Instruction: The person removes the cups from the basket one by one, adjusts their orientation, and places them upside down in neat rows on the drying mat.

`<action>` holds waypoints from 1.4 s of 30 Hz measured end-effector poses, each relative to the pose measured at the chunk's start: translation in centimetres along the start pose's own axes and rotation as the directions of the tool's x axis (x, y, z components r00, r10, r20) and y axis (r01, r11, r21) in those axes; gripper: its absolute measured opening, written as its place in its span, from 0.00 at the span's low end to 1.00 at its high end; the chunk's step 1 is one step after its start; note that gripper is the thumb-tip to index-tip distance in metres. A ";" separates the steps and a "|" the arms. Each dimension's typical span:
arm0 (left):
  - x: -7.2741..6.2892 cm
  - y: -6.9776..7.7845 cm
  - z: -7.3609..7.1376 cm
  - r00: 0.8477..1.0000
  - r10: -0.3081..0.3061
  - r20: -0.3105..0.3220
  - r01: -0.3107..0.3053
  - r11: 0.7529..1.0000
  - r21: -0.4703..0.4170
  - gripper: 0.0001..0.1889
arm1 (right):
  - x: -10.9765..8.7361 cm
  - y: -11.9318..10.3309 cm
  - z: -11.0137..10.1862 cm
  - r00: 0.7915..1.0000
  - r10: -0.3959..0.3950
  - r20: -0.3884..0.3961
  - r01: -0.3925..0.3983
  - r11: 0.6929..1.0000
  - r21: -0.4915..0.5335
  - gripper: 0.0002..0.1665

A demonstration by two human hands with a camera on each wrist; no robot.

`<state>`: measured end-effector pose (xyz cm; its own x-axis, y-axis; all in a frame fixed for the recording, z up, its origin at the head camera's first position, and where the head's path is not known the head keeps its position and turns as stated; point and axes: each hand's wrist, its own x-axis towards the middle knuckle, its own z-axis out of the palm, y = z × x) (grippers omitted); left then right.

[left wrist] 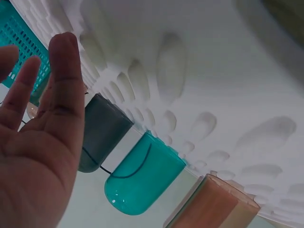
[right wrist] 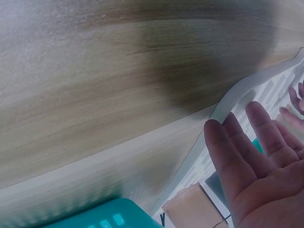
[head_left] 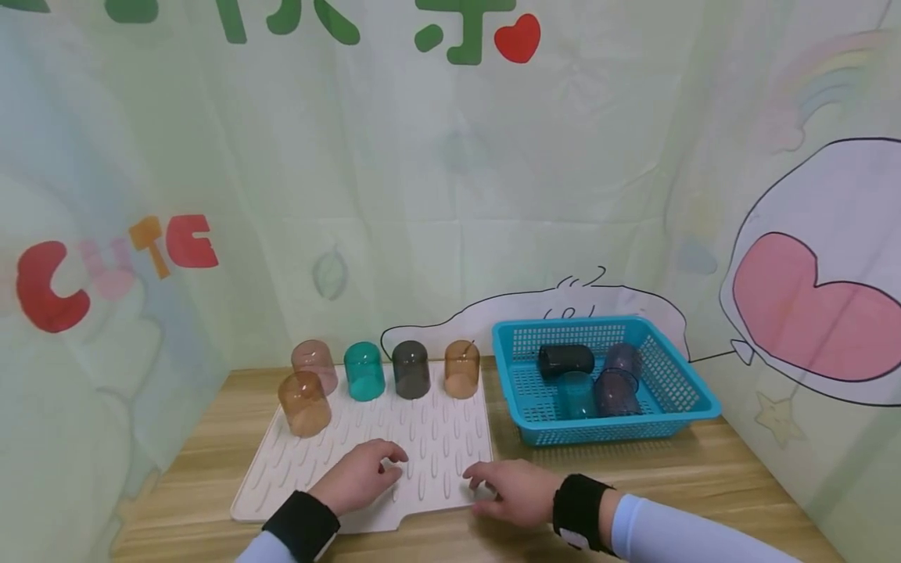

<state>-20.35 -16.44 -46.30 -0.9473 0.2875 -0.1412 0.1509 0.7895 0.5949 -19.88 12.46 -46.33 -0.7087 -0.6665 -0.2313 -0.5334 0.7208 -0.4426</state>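
Observation:
My left hand (head_left: 362, 475) hovers over the near part of a white ridged draining board (head_left: 429, 438), its fingers loosely bent around nothing. My right hand (head_left: 517, 491) is over the board's near right corner, also holding nothing, with relaxed fingers. Upside down on the board stand several clear plastic cups: a pink one (head_left: 314, 364) and an amber one (head_left: 306, 407) at the left, then a teal cup (head_left: 364, 372), a grey cup (head_left: 411, 371) and another amber cup (head_left: 461, 371) along the back. In the left wrist view, the teal cup (left wrist: 145, 173) lies beyond the palm.
A blue plastic basket (head_left: 605, 432) stands right of the board. Inside lie a black cup (head_left: 566, 361), a teal cup (head_left: 576, 396) and two purple cups (head_left: 617, 395). Wooden tabletop (head_left: 676, 477) surrounds board and basket; a printed curtain (head_left: 436, 195) hangs behind.

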 end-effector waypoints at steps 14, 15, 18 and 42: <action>-0.5 -0.3 1.1 0.995 0.089 0.042 -0.091 0.995 0.039 0.02 | 0.0 -0.3 -0.2 1.000 0.010 0.007 -0.010 1.000 0.004 0.26; -0.5 -0.3 1.1 0.995 0.094 0.044 -0.096 0.994 0.048 0.02 | 0.0 -0.3 -0.2 1.000 0.008 0.007 -0.008 1.000 0.001 0.26; -0.5 -0.3 1.3 0.993 0.103 0.050 -0.106 0.992 0.064 0.03 | 0.0 -0.2 -0.3 1.000 0.002 0.008 -0.002 1.000 -0.005 0.26; -0.5 0.5 1.9 0.996 0.039 0.078 -0.051 0.987 0.153 0.04 | -3.1 0.2 -9.1 0.936 -0.260 -0.239 0.137 0.891 -0.433 0.18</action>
<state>-19.31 -15.17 -47.48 -0.9158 0.3595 -0.1792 0.2401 0.8475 0.4734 -22.00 16.35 -37.82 -0.6350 -0.7653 0.1055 -0.7720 0.6336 -0.0508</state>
